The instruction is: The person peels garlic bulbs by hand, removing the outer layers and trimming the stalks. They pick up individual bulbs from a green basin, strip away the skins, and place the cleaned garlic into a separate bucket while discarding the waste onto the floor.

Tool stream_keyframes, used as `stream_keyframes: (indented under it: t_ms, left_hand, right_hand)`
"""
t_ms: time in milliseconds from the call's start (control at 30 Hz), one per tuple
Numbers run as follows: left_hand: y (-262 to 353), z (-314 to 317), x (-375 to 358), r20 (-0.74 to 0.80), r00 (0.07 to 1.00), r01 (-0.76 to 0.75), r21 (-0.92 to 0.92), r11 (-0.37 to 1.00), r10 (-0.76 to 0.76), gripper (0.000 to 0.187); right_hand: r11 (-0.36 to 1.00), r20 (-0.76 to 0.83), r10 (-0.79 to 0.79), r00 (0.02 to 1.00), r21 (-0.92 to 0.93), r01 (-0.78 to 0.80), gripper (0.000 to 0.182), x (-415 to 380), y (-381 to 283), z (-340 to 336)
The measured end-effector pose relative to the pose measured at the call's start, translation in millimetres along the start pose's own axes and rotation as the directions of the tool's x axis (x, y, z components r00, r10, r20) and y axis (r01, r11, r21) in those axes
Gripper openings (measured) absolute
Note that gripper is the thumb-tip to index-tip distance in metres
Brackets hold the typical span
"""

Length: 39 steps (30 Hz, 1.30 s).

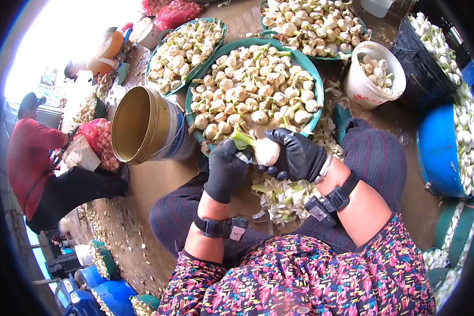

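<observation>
Between my hands is a white garlic bulb (pixel 267 152) with a short green stalk pointing left. My right hand (pixel 299 154), in a black glove, cups the bulb with its fingers curled round the right side. My left hand (pixel 227 167), also gloved in black, is closed at the stalk. A pale, shiny strip shows by its fingers; I cannot make out what it is. Just beyond my hands stands a green tub (pixel 319 89) piled with untrimmed garlic bulbs (pixel 258 87). Peeled skins and leaves (pixel 283 199) lie in a heap below my hands, between my legs.
An open paint bucket (pixel 176 129) stands left of the tub. A white bucket (pixel 355 97) holds some bulbs at right, near black (pixel 405 63) and blue (pixel 432 152) tubs of cleaned bulbs. A person (pixel 34 152) in red sits at left beside a red mesh bag (pixel 106 145).
</observation>
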<state>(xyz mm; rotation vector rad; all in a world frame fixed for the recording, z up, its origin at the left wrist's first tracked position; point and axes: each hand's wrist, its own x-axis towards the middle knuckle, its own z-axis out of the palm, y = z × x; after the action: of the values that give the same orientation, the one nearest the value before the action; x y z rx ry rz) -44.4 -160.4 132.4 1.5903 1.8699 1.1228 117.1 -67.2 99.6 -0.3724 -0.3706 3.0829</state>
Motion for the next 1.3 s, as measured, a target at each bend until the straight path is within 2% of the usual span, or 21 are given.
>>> stream_keyframes:
  t_ms: [33,100,167,233,300,367,400,433,500,567,633,667,700,733,867,1000,1067,1167,1200,1233,1300]
  left_hand:
    - [-2.8,-0.9,1.6,0.069,0.968,-0.25,0.307,0.918,0.24,0.01]
    - [-4.0,0.7,-0.5,0.164,0.957,-0.289,0.464,0.838,0.24,0.01]
    - [10.4,6.5,-1.3,0.005,0.999,0.04,-0.124,0.992,-0.039,0.01]
    - [10.7,11.3,-1.8,0.019,0.985,0.166,-0.427,0.889,-0.174,0.013]
    - [20.5,10.7,-1.1,0.164,0.888,0.361,-0.827,0.431,-0.429,0.015]
    - [1.1,6.0,-5.3,0.224,0.876,0.404,-0.826,0.394,-0.428,0.016]
    - [-1.1,3.3,-5.8,0.173,0.914,0.38,-0.682,0.625,-0.367,0.016]
    - [-1.0,2.5,-6.0,0.141,0.946,0.322,-0.49,0.81,-0.291,0.016]
    - [10.5,1.7,-6.6,0.141,0.947,0.322,-0.469,0.822,-0.29,0.016]
    - [8.8,0.8,-4.7,0.14,0.947,0.32,-0.447,0.835,-0.288,0.016]
    - [-6.9,-3.1,0.1,0.125,0.893,-0.448,0.149,0.881,0.433,0.018]
    - [-5.1,-3.1,-3.6,0.124,0.895,-0.443,0.153,0.883,0.428,0.018]
    - [4.3,-2.5,-5.5,0.092,0.995,-0.002,-0.341,0.94,0.036,0.019]
    - [9.8,-1.8,-7.5,0.255,0.91,0.404,-0.715,0.57,-0.326,0.019]
    - [7.2,-0.9,-5.0,0.09,0.984,0.178,-0.448,0.876,-0.154,0.018]
    - [-1.1,-2.4,-3.1,0.137,0.968,0.251,-0.578,0.776,-0.211,0.015]
    - [-2.9,-4.5,0.5,0.025,0.982,-0.188,-0.047,0.981,0.19,0.011]
    - [-12.1,-2.2,2.6,0.098,0.87,-0.482,0.374,0.792,0.483,0.008]
    - [-7.8,-1.3,1.7,-0.032,0.999,-0.013,-0.31,0.951,0.003,0.007]
    - [-2.7,0.1,1.7,0.191,0.876,0.388,-0.824,0.412,-0.443,0.007]
    - [7.6,-5.6,1.8,0.076,0.923,0.333,-0.649,0.684,-0.377,0.008]
  right_hand:
    - [1.0,-0.001,0.004,1.0,0.003,-0.004,0.045,-0.7,1.1,1.8]
    - [0.999,-0.138,-0.018,0.99,0.028,0.022,0.043,-3.1,1.8,10.4]
    - [0.997,-0.086,-0.056,0.995,0.057,0.061,0.041,-2.2,0.9,17.0]
    - [0.909,-0.467,-0.365,0.806,-0.366,0.2,0.038,-1.8,0.7,20.4]
    - [0.826,-0.44,-0.515,0.736,-0.484,0.288,0.041,1.3,6.7,16.4]
    - [0.084,0.022,-0.887,0.46,-0.974,0.209,0.045,5.7,14.5,15.6]
    - [0.065,0.073,-0.885,0.459,-0.959,0.277,0.049,8.7,14.8,13.7]
    - [0.067,0.071,-0.886,0.459,-0.959,0.276,0.049,8.0,13.4,11.9]
    - [0.503,-0.15,-0.727,0.67,-0.781,0.371,0.057,5.6,7.4,10.8]
    - [0.583,-0.177,-0.726,0.665,-0.672,0.457,0.042,6.7,3.4,7.8]
    - [0.743,-0.219,-0.482,0.848,-0.616,0.263,0.03,-10.2,-5.3,22.7]
    - [0.807,-0.203,-0.409,0.889,-0.535,0.249,0.022,-13.6,-4.5,33.7]
    - [0.808,-0.2,-0.406,0.892,-0.534,0.248,0.022,-14.2,-4.0,35.3]
    - [0.809,-0.246,-0.403,0.882,-0.546,0.218,0.023,-14.6,-2.8,35.8]
    - [0.82,-0.288,-0.404,0.868,-0.535,0.204,0.025,-12.1,5.6,29.0]
    - [0.883,-0.229,-0.366,0.902,-0.392,0.259,0.028,-10.9,4.5,24.5]
    - [0.941,-0.2,-0.332,0.922,-0.139,0.309,0.031,-9.2,4.1,25.8]
    - [0.954,-0.142,-0.3,0.943,-0.019,0.301,0.034,-7.5,3.9,25.1]
    - [0.953,-0.142,-0.3,0.943,-0.015,0.301,0.034,-8.8,4.4,25.4]
    - [0.956,-0.113,-0.287,0.951,-0.089,0.278,0.034,-12.3,3.6,26.5]
    - [0.953,-0.084,-0.271,0.959,-0.166,0.254,0.035,-12.2,7.6,25.7]
